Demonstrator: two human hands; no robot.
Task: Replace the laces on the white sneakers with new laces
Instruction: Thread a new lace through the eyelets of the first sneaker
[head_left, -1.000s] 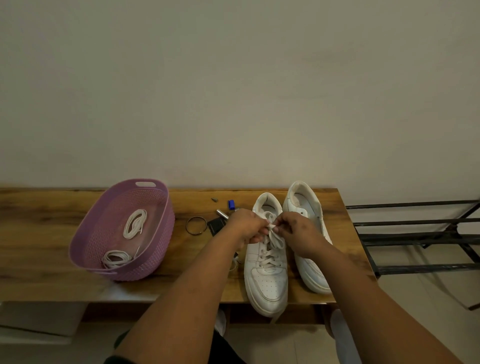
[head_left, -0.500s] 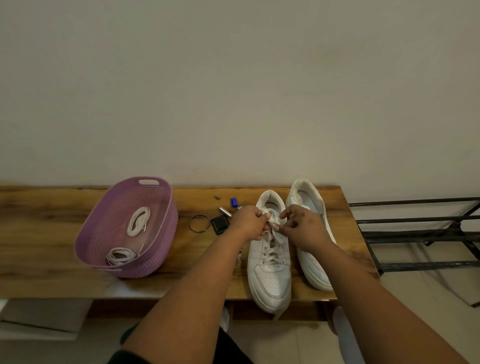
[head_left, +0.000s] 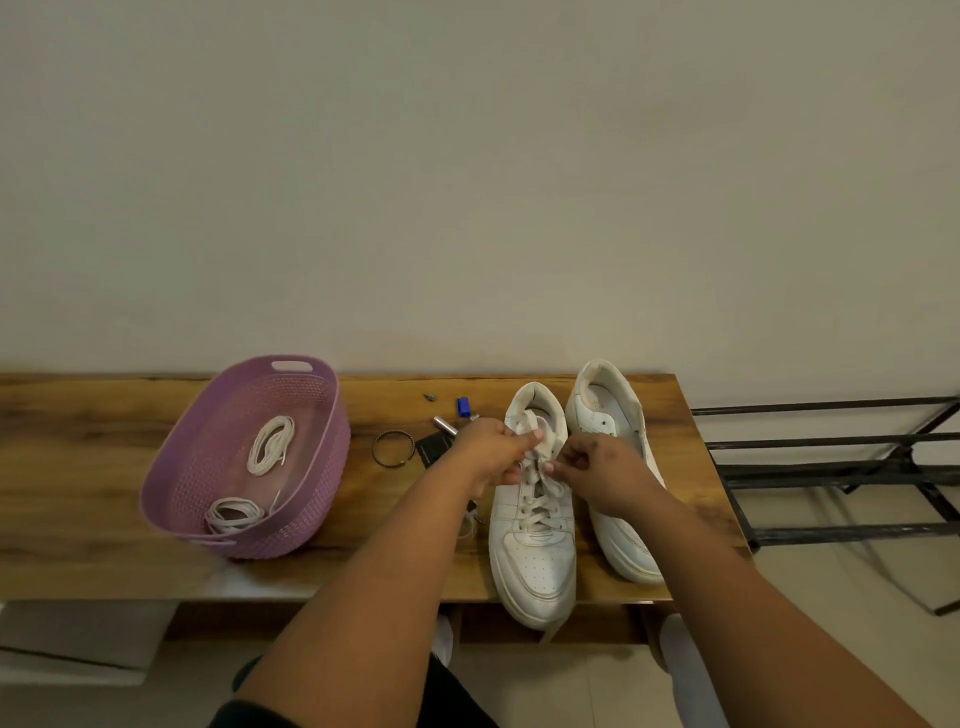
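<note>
White leather sneakers (head_left: 535, 551) stand side by side at the right end of a wooden table (head_left: 93, 467), toes toward the person. The left hand (head_left: 491, 449) and right hand (head_left: 597, 470) meet over the nearer-left sneaker, fingers curled and pinching its old lace (head_left: 535, 499) near the top eyelets. The lace looks soft, flat and limp; it likely slides best when pinched close to an eyelet and drawn out one crossing at a time, the light shoe steadied so it does not lift. New laces (head_left: 270, 444) lie coiled in a purple basket (head_left: 171, 467) well to the left. Between basket and shoes sit a ring (head_left: 393, 450), a dark card (head_left: 434, 448) and small bits, which a trailing lace end could snag.
</note>
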